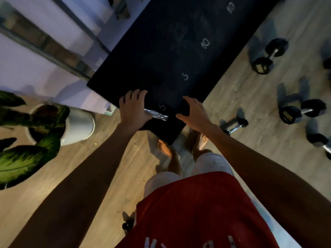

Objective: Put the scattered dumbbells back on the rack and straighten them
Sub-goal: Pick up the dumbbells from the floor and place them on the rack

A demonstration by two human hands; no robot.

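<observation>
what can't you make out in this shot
Head view:
dumbbell: heads lost against the dark rack; left hand covers one end, grip unclear.
floor dumbbell at the right edge: cut off by the frame.
gold label on another floor dumbbell: too blurred to read.

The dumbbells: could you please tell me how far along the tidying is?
Barely started. Done: beyond its near end, the dim black chalk-numbered rack shows nothing racked. In hand: the left hand rests on a black chrome-handled dumbbell there, the right hand spread beside it. Left: several black hex dumbbells and a small chrome-handled dumbbell lie on the wooden floor.
</observation>
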